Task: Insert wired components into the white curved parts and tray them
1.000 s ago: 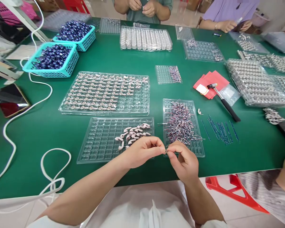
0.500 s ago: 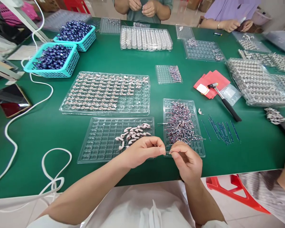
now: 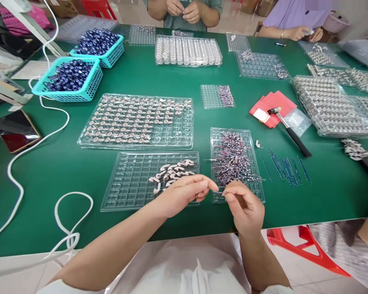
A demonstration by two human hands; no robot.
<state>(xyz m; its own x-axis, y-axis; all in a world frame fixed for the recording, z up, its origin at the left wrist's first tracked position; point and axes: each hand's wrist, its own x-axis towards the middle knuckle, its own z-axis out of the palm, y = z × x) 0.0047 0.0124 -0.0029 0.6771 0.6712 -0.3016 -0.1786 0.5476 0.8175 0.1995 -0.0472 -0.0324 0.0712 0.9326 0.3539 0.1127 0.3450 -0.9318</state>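
Note:
A thin wire [image 3: 220, 192] runs between my two hands, just in front of the heaped tray. My left hand [image 3: 187, 192] pinches one end with its index finger stretched along it. The other end sits between the thumb and index finger of my right hand [image 3: 245, 206]. Whatever small part may be on the wire is too tiny to make out. Behind my right hand, a clear tray [image 3: 257, 190] carries a heap of small wired components [image 3: 233, 157]. Left of it, partly under my left hand, a gridded clear tray [image 3: 125, 179] bears loose pale earphone-like shells [image 3: 171, 169].
Farther back lies a clear tray of shells in rows [image 3: 122, 120]. Blue strips [image 3: 285, 167], a hammer [image 3: 294, 136] and red packets [image 3: 272, 108] lie right. Turquoise baskets [image 3: 86, 87], a phone [image 3: 17, 130] and a white cable [image 3: 43, 139] are left. Other people sit opposite.
My hands have drawn slightly apart, the right one shifting right, so more of the wire shows. My left index finger has straightened out.

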